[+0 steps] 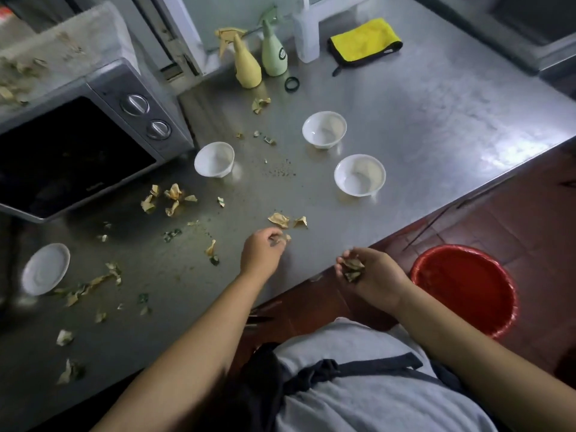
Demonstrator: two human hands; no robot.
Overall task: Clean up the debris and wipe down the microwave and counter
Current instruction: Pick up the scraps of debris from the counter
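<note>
Crumpled yellowish paper scraps and small green bits litter the steel counter [420, 120]. My left hand [261, 251] rests on the counter near its front edge, its fingers pinching a small scrap. Two more scraps [279, 219] lie just beyond it. My right hand [371, 275] hovers past the counter's edge, palm up, cupping a bunch of collected scraps [353, 268]. The microwave [78, 145] stands at the left with debris on its top. A folded yellow cloth [363, 40] lies at the back of the counter.
A red bucket [464, 285] sits on the floor to the right. Three white bowls [324, 129] [214, 159] [360, 175] and a white saucer [45, 269] stand on the counter. Yellow [246, 65] and green [273, 56] spray bottles, a clear bottle [307, 35] and a black ring [292, 84] are at the back.
</note>
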